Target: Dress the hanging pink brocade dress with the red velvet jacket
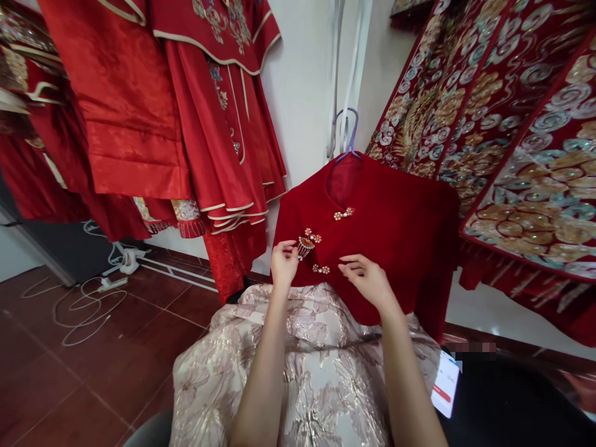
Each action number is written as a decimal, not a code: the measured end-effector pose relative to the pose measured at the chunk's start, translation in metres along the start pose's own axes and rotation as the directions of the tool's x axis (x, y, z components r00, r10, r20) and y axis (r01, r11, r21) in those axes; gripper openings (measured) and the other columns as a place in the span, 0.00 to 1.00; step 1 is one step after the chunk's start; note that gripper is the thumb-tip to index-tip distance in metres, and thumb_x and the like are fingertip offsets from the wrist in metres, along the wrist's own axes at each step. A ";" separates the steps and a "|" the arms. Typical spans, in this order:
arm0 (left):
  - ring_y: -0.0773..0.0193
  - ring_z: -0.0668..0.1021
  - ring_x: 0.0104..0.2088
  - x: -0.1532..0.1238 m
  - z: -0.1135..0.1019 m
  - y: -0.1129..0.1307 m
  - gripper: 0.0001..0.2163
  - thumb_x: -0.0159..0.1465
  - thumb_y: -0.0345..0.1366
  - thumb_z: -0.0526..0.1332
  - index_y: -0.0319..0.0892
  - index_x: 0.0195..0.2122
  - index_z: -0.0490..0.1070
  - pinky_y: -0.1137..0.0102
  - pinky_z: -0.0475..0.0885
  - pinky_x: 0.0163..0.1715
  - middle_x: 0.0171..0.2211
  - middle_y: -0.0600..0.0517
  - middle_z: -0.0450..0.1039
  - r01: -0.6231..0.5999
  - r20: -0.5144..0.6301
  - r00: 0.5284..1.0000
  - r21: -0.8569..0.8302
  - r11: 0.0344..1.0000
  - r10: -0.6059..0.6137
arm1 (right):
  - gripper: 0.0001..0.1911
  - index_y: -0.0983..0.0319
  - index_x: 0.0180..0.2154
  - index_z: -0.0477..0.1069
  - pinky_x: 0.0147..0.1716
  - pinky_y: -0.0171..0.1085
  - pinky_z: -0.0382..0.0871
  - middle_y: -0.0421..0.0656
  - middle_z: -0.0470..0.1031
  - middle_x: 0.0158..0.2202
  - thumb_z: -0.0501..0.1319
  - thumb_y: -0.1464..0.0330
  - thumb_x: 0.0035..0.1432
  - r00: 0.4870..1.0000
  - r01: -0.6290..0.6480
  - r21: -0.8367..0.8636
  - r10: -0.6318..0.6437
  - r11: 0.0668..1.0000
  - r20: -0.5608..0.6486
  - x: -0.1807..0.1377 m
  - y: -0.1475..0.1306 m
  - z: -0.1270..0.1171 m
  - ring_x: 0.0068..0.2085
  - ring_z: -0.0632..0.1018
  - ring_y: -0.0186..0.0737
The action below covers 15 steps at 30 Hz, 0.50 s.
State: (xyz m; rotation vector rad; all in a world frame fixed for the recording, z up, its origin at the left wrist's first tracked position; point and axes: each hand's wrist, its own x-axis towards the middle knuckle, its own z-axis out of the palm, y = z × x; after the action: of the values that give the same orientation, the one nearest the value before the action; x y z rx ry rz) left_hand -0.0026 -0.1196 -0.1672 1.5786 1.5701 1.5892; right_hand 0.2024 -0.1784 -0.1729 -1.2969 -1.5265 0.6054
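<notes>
The left hand [284, 264] lies against the front of a red velvet jacket [400, 230]. Its fingers [289, 247] are curled in at the tips, just beside a small tassel ornament [305, 248] pinned to the jacket's slanted opening. The tips touch the velvet, but whether they pinch any cloth cannot be told from this angle.

The right hand [367, 279] rests on the same jacket, to the right of the left fingers. Its fingers [347, 267] are loosely bent and spread, closed on nothing. Their tips point toward the lowest pearl clasp [321, 269], which sits between the two hands, near the right fingertips but not touching them. A second pearl clasp [311, 236] sits just above the tassel and the left fingers. A third pearl clasp [343, 213] lies higher still, at the collar.

The jacket hangs on a purple hanger [350, 127], well above both hands and against a white wall [302, 93]. Directly below the fingers, under both forearms, spreads a pale skirt [316, 360] with a shiny floral pattern. Its top meets the jacket's hem.

Left of the left fingers hang several red robes [139, 112] with cream piping and embroidery. Right of the right fingers, red gowns [512, 143] thick with gold and silver swirls hang at a slant. Low on the right, beside the right forearm, is a white tag [444, 385] with a red stripe. Far to the lower left, white cables [84, 307] and a power strip [112, 284] lie on the dark red tile floor [69, 385].
</notes>
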 end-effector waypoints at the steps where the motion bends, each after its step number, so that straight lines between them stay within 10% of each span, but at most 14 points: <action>1: 0.70 0.77 0.31 0.001 -0.004 0.003 0.10 0.60 0.31 0.58 0.38 0.42 0.73 0.76 0.72 0.34 0.38 0.48 0.76 0.007 -0.037 0.999 -0.019 1.000 -0.007 | 0.16 0.61 0.41 0.73 0.35 0.38 0.75 0.46 0.78 0.33 0.62 0.58 0.53 1.000 0.003 0.030 -0.003 1.000 -0.018 -0.001 -0.004 -0.008 0.33 0.79 0.40; 5: 0.70 0.77 0.30 0.002 -0.008 0.005 0.10 0.60 0.31 0.57 0.39 0.42 0.72 0.76 0.71 0.32 0.37 0.49 0.76 0.021 -0.051 0.998 -0.061 0.998 -0.024 | 0.18 0.61 0.40 0.73 0.34 0.39 0.76 0.47 0.78 0.35 0.62 0.57 0.53 0.998 0.016 0.105 -0.011 0.994 -0.055 -0.006 -0.019 -0.027 0.33 0.80 0.42; 11: 0.68 0.78 0.32 -0.006 0.004 -0.004 0.05 0.56 0.29 0.60 0.40 0.31 0.75 0.74 0.71 0.37 0.32 0.51 0.78 -0.060 0.306 0.952 0.081 0.995 0.032 | 0.17 0.61 0.40 0.73 0.36 0.40 0.76 0.47 0.78 0.35 0.61 0.57 0.54 1.000 0.022 0.058 -0.021 0.998 -0.014 -0.009 -0.024 -0.022 0.34 0.80 0.41; 15: 0.67 0.78 0.31 -0.013 0.007 -0.001 0.05 0.55 0.28 0.61 0.41 0.31 0.76 0.73 0.71 0.36 0.30 0.52 0.78 -0.066 0.346 0.938 0.150 0.987 0.010 | 0.15 0.59 0.41 0.74 0.35 0.39 0.75 0.45 0.78 0.34 0.61 0.59 0.54 0.989 0.012 -0.065 -0.002 0.998 0.147 -0.011 -0.019 -0.012 0.32 0.79 0.39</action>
State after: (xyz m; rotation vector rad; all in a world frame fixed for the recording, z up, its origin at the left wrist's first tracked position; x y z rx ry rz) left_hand 0.0066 -0.1277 -0.1753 1.8634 1.5081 1.1458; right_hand 0.2041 -0.1968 -0.1565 -1.3202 -1.6828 0.6633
